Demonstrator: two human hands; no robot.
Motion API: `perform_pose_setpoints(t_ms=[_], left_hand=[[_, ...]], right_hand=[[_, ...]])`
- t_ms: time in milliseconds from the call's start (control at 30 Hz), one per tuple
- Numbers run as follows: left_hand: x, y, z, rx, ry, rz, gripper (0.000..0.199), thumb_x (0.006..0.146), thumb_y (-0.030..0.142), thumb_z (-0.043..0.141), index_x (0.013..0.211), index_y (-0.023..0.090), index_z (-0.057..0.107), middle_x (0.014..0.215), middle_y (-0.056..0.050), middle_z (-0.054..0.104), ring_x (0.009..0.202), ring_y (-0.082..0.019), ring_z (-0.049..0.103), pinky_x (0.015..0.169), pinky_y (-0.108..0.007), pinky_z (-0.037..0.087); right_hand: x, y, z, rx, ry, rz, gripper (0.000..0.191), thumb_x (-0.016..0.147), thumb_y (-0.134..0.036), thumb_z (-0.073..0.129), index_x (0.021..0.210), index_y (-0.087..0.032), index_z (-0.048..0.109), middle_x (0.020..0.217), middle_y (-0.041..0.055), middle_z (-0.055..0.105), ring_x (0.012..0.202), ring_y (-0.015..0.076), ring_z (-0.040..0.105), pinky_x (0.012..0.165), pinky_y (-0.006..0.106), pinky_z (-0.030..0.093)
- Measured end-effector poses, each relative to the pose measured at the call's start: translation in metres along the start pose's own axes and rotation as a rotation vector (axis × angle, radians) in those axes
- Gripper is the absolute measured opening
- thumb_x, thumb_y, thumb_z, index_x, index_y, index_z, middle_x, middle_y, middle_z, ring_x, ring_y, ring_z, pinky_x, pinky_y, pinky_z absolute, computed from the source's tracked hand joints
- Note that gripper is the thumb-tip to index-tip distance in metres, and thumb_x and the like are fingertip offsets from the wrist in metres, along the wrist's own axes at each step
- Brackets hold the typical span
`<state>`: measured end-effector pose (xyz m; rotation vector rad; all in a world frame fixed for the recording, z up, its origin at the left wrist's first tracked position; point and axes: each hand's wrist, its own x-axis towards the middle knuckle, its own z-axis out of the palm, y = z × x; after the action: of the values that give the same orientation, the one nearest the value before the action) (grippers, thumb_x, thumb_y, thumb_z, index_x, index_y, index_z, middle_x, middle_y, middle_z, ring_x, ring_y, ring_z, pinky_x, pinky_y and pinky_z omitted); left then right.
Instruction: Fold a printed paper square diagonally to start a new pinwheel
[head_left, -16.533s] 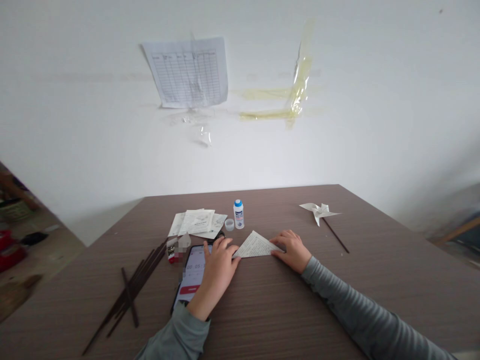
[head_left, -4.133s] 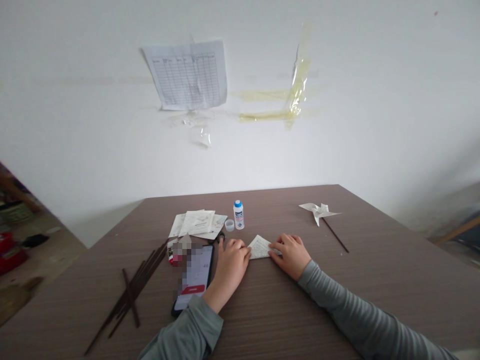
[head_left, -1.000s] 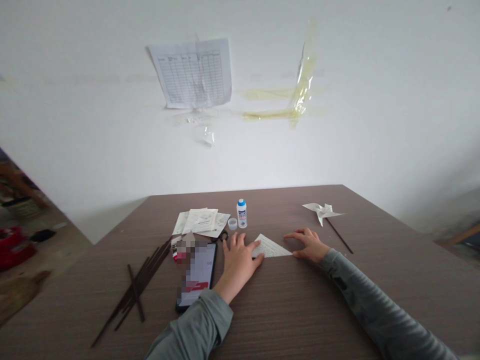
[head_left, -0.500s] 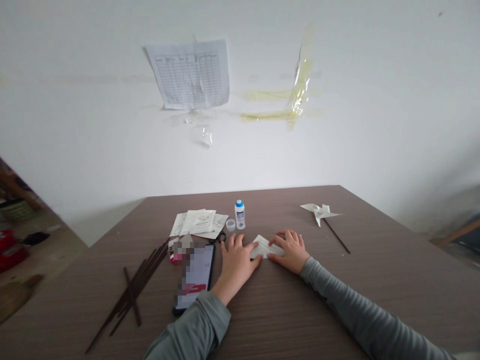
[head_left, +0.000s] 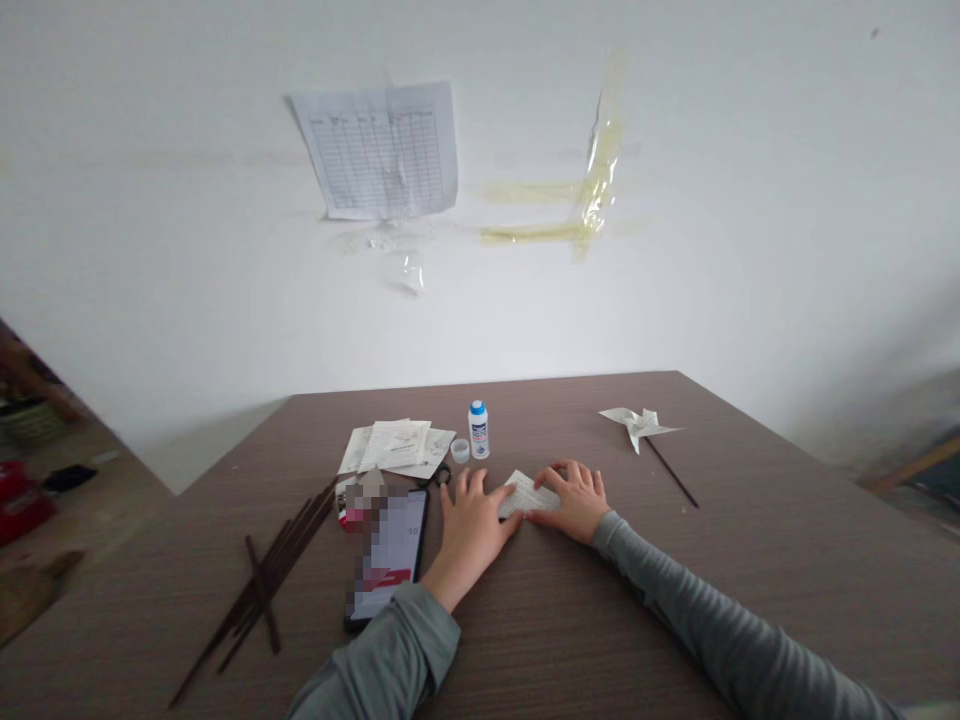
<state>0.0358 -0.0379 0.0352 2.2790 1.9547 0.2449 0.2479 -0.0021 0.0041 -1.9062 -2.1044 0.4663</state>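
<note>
A small folded piece of printed paper (head_left: 523,491) lies on the brown table between my hands, its top corner pointing away from me. My left hand (head_left: 474,525) has thumb and index finger on the paper's left corner, the other fingers resting on the table. From the right, the thumb and fingers of my right hand (head_left: 572,503) grip the paper and cover part of it. Just beyond stands a white glue bottle (head_left: 478,432) with a blue top, next to a clear cap (head_left: 460,451). Black-handled scissors (head_left: 443,474) lie partly hidden near my left fingertips.
At left are a phone (head_left: 394,555), a stack of printed paper sheets (head_left: 397,446) and several dark brown sticks (head_left: 281,550). A white paper pinwheel (head_left: 640,425) on a stick lies at the right. Behind the table rises a white wall (head_left: 525,320).
My right hand has slid a little to the left along the paper, its thumb now closer to my left thumb. My left hand stays in place.
</note>
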Motion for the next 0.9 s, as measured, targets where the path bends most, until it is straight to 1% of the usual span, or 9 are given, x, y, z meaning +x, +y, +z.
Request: perform_pose_setpoints(t_ms=[167,333,367,467,500,600,733,800,900], left_hand=[[-0.001,0.000,-0.001,-0.003,-0.002,-0.004,0.051,0.121,0.048,0.083,0.171,0.043,0.090,0.191,-0.015,0.074,0.185,-0.052,0.055,0.154,-0.084,0.042],[-0.001,0.001,-0.003,-0.018,-0.009,-0.017,0.050,0.121,0.047,0.083,0.170,0.044,0.091,0.192,-0.015,0.073,0.187,-0.052,0.054,0.156,-0.084,0.040],[-0.001,0.001,-0.003,-0.021,-0.009,-0.019,0.050,0.120,0.046,0.084,0.170,0.044,0.091,0.192,-0.015,0.073,0.187,-0.052,0.054,0.156,-0.084,0.039],[-0.001,0.001,-0.003,-0.029,-0.008,-0.021,0.050,0.120,0.046,0.085,0.170,0.043,0.091,0.192,-0.015,0.073,0.187,-0.053,0.054,0.156,-0.085,0.039],[-0.001,0.001,-0.003,-0.029,-0.005,-0.020,0.050,0.120,0.046,0.085,0.170,0.043,0.091,0.191,-0.015,0.074,0.187,-0.053,0.054,0.155,-0.085,0.039],[-0.001,0.001,-0.003,-0.022,-0.005,-0.017,0.051,0.120,0.046,0.085,0.170,0.043,0.091,0.190,-0.015,0.075,0.187,-0.052,0.054,0.155,-0.086,0.041],[-0.001,0.001,-0.004,-0.026,-0.008,-0.024,0.050,0.121,0.045,0.085,0.170,0.043,0.091,0.192,-0.015,0.073,0.188,-0.052,0.053,0.155,-0.085,0.040],[-0.001,0.001,-0.004,-0.038,-0.008,-0.020,0.050,0.121,0.044,0.085,0.170,0.043,0.091,0.192,-0.016,0.073,0.188,-0.052,0.053,0.156,-0.085,0.040],[-0.002,0.001,-0.003,-0.044,-0.006,-0.017,0.050,0.120,0.044,0.086,0.170,0.042,0.091,0.192,-0.016,0.073,0.188,-0.053,0.053,0.156,-0.086,0.039]], right_hand=[[0.004,0.002,-0.006,0.022,-0.040,0.037,0.051,0.099,-0.049,0.105,0.149,-0.048,0.093,0.178,0.0085,0.073,0.181,0.0527,0.056,0.155,0.079,0.034],[0.009,0.017,-0.014,0.026,-0.079,0.043,0.058,0.095,-0.042,0.104,0.152,-0.049,0.094,0.183,0.0070,0.071,0.182,0.0493,0.056,0.154,0.069,0.042],[0.010,0.021,-0.014,0.022,-0.084,0.050,0.059,0.095,-0.040,0.104,0.152,-0.049,0.094,0.184,0.0063,0.070,0.184,0.0493,0.055,0.154,0.068,0.042],[0.017,0.036,-0.010,-0.010,-0.065,0.085,0.063,0.091,-0.037,0.103,0.151,-0.052,0.094,0.183,0.0033,0.070,0.186,0.0504,0.051,0.155,0.071,0.038],[0.020,0.041,-0.007,-0.026,-0.046,0.106,0.065,0.088,-0.035,0.104,0.150,-0.052,0.095,0.182,0.0026,0.071,0.186,0.0506,0.051,0.155,0.071,0.037],[0.027,0.059,-0.001,-0.030,-0.039,0.090,0.068,0.086,-0.032,0.102,0.150,-0.053,0.095,0.184,0.0019,0.070,0.184,0.0496,0.053,0.156,0.069,0.037],[0.032,0.077,0.000,-0.011,-0.037,0.087,0.070,0.081,-0.024,0.102,0.146,-0.051,0.099,0.184,0.0027,0.073,0.182,0.0514,0.057,0.154,0.066,0.044],[0.034,0.082,-0.003,-0.004,-0.048,0.076,0.070,0.080,-0.021,0.101,0.144,-0.051,0.100,0.186,0.0023,0.073,0.182,0.0520,0.057,0.153,0.066,0.047],[0.035,0.085,-0.009,-0.012,-0.096,0.069,0.075,0.080,-0.018,0.097,0.147,-0.052,0.099,0.192,-0.0003,0.069,0.184,0.0517,0.055,0.152,0.067,0.048]])
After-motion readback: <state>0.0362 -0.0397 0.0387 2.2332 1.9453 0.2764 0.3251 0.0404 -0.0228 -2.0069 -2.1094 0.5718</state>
